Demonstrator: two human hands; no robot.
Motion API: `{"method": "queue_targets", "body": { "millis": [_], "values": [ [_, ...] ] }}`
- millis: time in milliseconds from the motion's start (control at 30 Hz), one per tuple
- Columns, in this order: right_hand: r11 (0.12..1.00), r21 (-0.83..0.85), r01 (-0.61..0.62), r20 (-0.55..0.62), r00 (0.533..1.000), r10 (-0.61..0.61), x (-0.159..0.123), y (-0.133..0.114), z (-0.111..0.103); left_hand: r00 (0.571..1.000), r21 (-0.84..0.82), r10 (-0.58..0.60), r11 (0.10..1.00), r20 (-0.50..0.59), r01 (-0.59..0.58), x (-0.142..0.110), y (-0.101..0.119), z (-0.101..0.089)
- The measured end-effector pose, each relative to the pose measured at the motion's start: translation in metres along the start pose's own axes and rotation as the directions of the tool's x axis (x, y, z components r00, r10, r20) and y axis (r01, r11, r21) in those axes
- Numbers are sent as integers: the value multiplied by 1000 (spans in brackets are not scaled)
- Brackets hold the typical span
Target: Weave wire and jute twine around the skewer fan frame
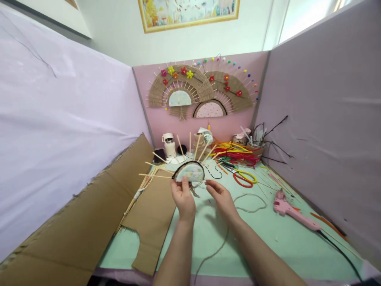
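My left hand grips the lower edge of a small half-round fan base, its thumb on the front. The base has a pale flowered face and a dark rim, with several thin wooden sticks fanning out from its curve. Strands of twine hang beneath it. At the base's right corner, the fingertips of my right hand are pinched together; what is between them is too small to make out. More twine trails across the table under my right wrist.
Cardboard lies left beside a bundle of sticks. On the right are scissors and a pink glue gun with a black cord. Pipe cleaners, a twine spool and a white bottle stand behind. Finished fans hang on the back panel.
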State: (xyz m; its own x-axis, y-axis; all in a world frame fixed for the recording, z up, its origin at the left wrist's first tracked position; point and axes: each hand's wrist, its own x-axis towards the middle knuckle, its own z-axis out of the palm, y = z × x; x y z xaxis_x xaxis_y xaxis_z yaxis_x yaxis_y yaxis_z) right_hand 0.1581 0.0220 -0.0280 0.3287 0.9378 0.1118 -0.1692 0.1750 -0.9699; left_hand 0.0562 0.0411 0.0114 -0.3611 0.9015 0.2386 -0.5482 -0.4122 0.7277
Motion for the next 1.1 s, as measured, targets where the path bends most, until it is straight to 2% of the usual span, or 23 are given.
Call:
{"method": "queue_targets", "body": {
  "millis": [100, 167, 200, 267, 333, 400, 467, 600, 700, 767, 933, 1100],
  "values": [
    [976, -194, 99, -198, 971, -138, -1, 1, -4, 990, 125, 131, 984, -48, -124, 0, 10, -3],
    [931, -301, 208, -291, 910, -297, -5, -2, -6, 980, 151, 193, 971, -40, -185, -3, 12, -3],
    [886, -359, 295, -286, 869, -405, -7, -6, -6, 976, 162, 215, 965, -21, -209, -5, 13, -3],
    [726, -467, 504, -159, 760, -630, -14, -17, -4, 969, 220, 241, 944, 47, -245, -9, 12, -3],
    [513, -520, 683, 63, 629, -775, -22, -32, 1, 958, 328, 244, 902, 151, -281, -12, 9, -4],
    [343, -529, 777, 234, 521, -821, -28, -46, 7, 934, 435, 245, 834, 258, -339, -14, 7, -7],
    [257, -536, 804, 305, 468, -829, -30, -58, 12, 903, 506, 261, 759, 341, -410, -15, 4, -10],
    [213, -581, 786, 320, 461, -828, -28, -64, 18, 840, 561, 343, 630, 420, -537, -14, 0, -14],
    [196, -609, 769, 331, 471, -818, -26, -60, 18, 812, 560, 363, 591, 457, -580, -14, -1, -16],
    [197, -616, 763, 325, 474, -818, -25, -57, 16, 815, 557, 351, 601, 461, -573, -14, -2, -17],
    [251, -557, 791, 264, 456, -850, -25, -51, 15, 862, 565, 290, 661, 416, -495, -17, 1, -15],
    [244, -534, 809, 321, 461, -827, -26, -49, 17, 854, 560, 298, 655, 426, -507, -19, 3, -12]
  ]
}}
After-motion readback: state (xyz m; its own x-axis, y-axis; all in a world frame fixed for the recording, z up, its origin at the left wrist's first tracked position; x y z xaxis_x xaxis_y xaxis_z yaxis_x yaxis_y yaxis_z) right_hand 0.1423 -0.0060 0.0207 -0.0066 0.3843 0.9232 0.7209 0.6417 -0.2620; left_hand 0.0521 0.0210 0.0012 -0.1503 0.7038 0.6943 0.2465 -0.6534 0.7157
